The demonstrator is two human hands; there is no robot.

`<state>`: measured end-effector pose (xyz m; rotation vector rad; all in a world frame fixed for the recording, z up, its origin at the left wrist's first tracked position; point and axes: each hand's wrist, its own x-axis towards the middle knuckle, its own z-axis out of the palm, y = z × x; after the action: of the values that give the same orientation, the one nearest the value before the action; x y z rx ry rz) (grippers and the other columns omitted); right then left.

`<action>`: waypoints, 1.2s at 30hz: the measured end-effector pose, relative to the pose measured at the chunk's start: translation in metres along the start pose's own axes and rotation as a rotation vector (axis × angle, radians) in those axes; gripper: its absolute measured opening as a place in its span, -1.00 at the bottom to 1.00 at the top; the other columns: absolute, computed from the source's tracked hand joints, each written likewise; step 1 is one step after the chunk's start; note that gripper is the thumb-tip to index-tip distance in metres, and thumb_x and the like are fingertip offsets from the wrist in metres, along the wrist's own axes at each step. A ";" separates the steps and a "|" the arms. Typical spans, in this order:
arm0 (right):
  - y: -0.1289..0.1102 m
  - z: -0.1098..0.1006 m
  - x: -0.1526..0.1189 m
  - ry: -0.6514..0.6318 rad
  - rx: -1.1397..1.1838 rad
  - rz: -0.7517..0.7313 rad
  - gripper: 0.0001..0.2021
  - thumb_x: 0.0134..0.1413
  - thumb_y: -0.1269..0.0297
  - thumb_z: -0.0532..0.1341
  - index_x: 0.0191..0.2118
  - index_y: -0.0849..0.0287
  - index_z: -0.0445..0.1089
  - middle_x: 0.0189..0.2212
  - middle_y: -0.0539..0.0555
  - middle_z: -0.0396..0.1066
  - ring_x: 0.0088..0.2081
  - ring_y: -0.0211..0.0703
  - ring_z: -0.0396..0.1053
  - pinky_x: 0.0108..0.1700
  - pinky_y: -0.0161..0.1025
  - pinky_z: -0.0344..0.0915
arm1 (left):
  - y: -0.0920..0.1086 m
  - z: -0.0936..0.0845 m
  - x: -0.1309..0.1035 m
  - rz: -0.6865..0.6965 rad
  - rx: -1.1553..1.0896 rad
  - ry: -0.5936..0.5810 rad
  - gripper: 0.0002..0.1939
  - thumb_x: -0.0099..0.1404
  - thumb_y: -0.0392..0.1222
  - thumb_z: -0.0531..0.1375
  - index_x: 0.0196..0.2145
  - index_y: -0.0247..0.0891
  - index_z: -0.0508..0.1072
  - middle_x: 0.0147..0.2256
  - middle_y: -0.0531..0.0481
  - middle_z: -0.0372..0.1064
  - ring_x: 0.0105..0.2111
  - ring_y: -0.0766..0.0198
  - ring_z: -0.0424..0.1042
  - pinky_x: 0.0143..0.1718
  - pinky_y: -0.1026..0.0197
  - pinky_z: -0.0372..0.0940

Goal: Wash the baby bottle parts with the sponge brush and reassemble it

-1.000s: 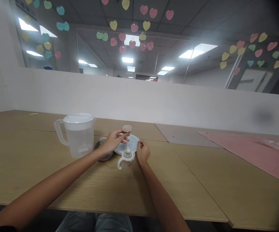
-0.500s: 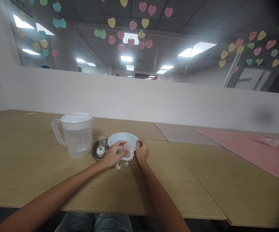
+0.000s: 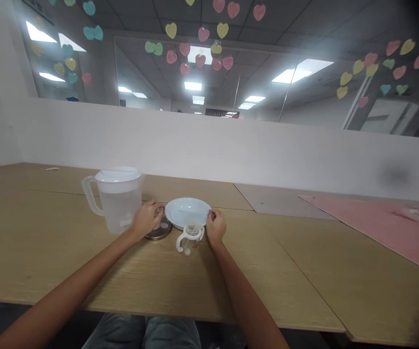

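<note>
My left hand [image 3: 147, 219] is over a dark round metal tray [image 3: 158, 235], its fingers curled round a clear domed cap [image 3: 157, 212]. Part of a white piece shows under those fingers, mostly hidden. My right hand [image 3: 216, 226] is closed in a pinch at the right rim of a shallow white bowl [image 3: 173, 220]. A thin pale stick [image 3: 193, 212] runs from its fingertips across the bowl. Between the hands, in front of the bowl, a clear baby bottle [image 3: 191, 237] with white curved handles stands upright, its mouth uncovered.
A large translucent pitcher [image 3: 119, 206] with a handle stands left of the tray. A pink sheet [image 3: 383, 223] covers the right side of the wooden table [image 3: 151, 286]. Behind rises a white wall [image 3: 194, 145] with a window above it.
My left hand has moved left from the bottle's mouth to the tray. The small clear disc above the bottle no longer shows there. My right hand stays at the bowl's rim.
</note>
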<state>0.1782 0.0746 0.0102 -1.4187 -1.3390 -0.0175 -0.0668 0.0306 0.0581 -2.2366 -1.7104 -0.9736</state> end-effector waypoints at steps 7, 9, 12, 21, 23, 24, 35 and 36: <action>-0.001 -0.002 -0.001 0.033 0.068 0.007 -0.72 0.09 0.26 -0.03 -0.29 0.21 0.39 -0.34 0.12 0.39 -0.28 -0.14 0.29 -0.22 -0.27 0.15 | -0.024 0.037 -0.023 -0.123 0.155 -0.139 -0.67 0.28 -0.20 -0.03 -0.13 -0.29 0.46 -0.19 -0.18 0.41 -0.17 0.11 0.40 -0.17 0.17 0.26; -0.001 -0.003 -0.001 0.046 0.082 0.027 -0.73 0.08 0.27 -0.03 -0.29 0.22 0.38 -0.33 0.13 0.40 -0.27 -0.13 0.29 -0.20 -0.25 0.16 | -0.025 0.036 -0.022 -0.130 0.110 -0.177 -0.70 0.27 -0.23 -0.03 -0.20 -0.28 0.48 -0.24 -0.16 0.44 -0.18 0.12 0.41 -0.19 0.20 0.25; -0.005 -0.009 0.004 0.080 0.107 0.053 -0.74 0.05 0.28 -0.02 -0.28 0.22 0.37 -0.32 0.15 0.41 -0.25 -0.11 0.29 -0.16 -0.21 0.17 | -0.024 0.023 -0.018 -0.160 0.049 -0.154 -0.72 0.28 -0.20 -0.02 -0.26 -0.26 0.48 -0.29 -0.13 0.46 -0.25 0.14 0.43 -0.27 0.22 0.24; -0.103 -0.056 -0.006 -0.002 0.509 -0.275 -0.69 0.18 0.13 0.01 -0.10 0.17 0.34 -0.14 0.14 0.40 -0.09 -0.12 0.32 -0.01 -0.15 0.21 | 0.056 -0.055 -0.011 0.158 -0.225 0.202 -0.72 0.35 -0.09 -0.05 -0.22 -0.23 0.41 -0.23 -0.07 0.41 -0.23 0.20 0.40 -0.19 0.20 0.26; -0.125 -0.057 -0.017 -0.198 0.657 -0.300 -0.66 0.18 0.07 0.03 -0.06 0.15 0.34 -0.18 0.11 0.42 -0.15 -0.15 0.37 -0.08 -0.19 0.27 | 0.080 -0.062 -0.014 0.268 -0.307 0.196 -0.74 0.35 -0.12 -0.03 -0.20 -0.22 0.40 -0.20 -0.07 0.40 -0.19 0.20 0.40 -0.13 0.18 0.26; -0.132 -0.056 -0.022 -0.256 0.731 -0.271 -0.65 0.17 0.04 0.02 -0.11 0.16 0.37 -0.24 0.09 0.43 -0.22 -0.17 0.39 -0.14 -0.21 0.30 | 0.088 -0.064 -0.015 0.293 -0.363 0.208 -0.75 0.35 -0.12 -0.03 -0.20 -0.22 0.40 -0.18 -0.08 0.40 -0.18 0.20 0.39 -0.13 0.17 0.26; -0.129 -0.067 -0.040 -0.285 1.155 0.227 -0.59 0.07 -0.12 0.09 -0.17 0.14 0.25 -0.42 -0.03 0.31 -0.54 -0.31 0.31 -0.60 -0.36 0.30 | 0.082 -0.077 -0.004 0.007 -0.801 0.411 -0.72 0.26 0.04 0.09 -0.35 -0.25 0.31 -0.48 0.07 0.36 -0.54 0.35 0.39 -0.50 0.32 0.29; -0.135 -0.069 -0.039 -0.283 1.126 0.184 -0.56 0.08 -0.12 0.07 -0.07 0.11 0.21 -0.32 0.01 0.34 -0.46 -0.28 0.35 -0.59 -0.37 0.29 | 0.086 -0.075 -0.006 0.076 -0.681 0.366 -0.74 0.26 0.02 0.10 -0.36 -0.25 0.35 -0.44 0.02 0.39 -0.47 0.32 0.40 -0.44 0.30 0.30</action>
<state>0.1143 -0.0362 0.1003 -0.5618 -1.1082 0.9421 -0.0193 -0.0399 0.1343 -2.2290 -1.2392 -2.0314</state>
